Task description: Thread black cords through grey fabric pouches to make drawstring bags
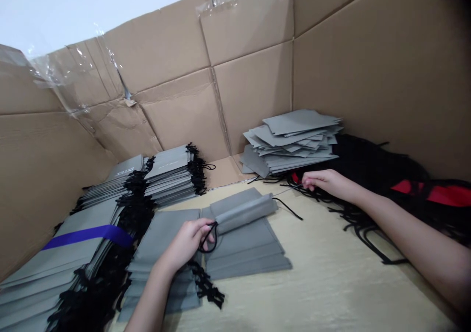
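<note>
My left hand (191, 239) is closed on the near end of a grey fabric pouch (245, 214), where a loop of black cord (213, 239) hangs out. Farther right, my right hand (318, 181) pinches a thin metal rod (289, 190) that comes out of the pouch's far end. A short tail of black cord (289, 208) sticks out beside the rod. Beneath the pouch lie more flat grey pouches (253, 253). Under my left forearm is a fanned pile of corded pouches (154, 243), with black knotted ends (208, 285).
Several corded pouch stacks stand left, one wrapped with a purple band (88, 236). A loose pile of grey pouches (301, 136) sits at the back right. Black cords (375, 170) with red bands (430, 193) lie right. Tall cardboard walls (250, 87) surround the pale tabletop (312, 268).
</note>
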The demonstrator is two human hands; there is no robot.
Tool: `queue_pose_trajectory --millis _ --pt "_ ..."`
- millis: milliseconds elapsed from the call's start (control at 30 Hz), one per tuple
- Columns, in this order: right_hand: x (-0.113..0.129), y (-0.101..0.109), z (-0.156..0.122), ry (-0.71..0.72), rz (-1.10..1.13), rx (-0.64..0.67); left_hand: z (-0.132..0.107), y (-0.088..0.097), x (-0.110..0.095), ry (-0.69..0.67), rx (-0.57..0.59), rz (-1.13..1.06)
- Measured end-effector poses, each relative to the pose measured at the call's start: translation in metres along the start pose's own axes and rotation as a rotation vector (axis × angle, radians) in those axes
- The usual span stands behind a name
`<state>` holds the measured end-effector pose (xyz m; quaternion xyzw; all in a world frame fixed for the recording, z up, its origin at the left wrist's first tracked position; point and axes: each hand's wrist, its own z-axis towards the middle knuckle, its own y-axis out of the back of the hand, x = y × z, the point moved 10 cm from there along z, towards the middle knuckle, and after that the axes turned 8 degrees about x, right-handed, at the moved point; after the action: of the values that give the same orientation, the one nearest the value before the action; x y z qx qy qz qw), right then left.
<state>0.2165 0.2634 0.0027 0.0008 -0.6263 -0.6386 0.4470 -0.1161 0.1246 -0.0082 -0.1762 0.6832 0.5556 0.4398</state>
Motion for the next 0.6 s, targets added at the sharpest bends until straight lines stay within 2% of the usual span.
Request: queue_pose_trajectory --millis 200,400,533,600 --pt "0.002 0.001 -0.001 -0.011 0.029 0.007 -0.006 0.017 0.006 0.03 -0.035 0.041" --pt "-0.002 -0.002 0.001 -0.022 0.055 0.018 -0.002 0.019 0.013 0.031 -0.062 0.036" --pt "0.002 -0.003 0.0 -0.023 0.076 0.032 -0.005 0.027 0.009 0.033 -0.142 0.072" --pt "0.009 -0.005 0.0 -0.021 0.088 0.039 -0.009 0.038 0.002 0.018 -0.246 0.121"
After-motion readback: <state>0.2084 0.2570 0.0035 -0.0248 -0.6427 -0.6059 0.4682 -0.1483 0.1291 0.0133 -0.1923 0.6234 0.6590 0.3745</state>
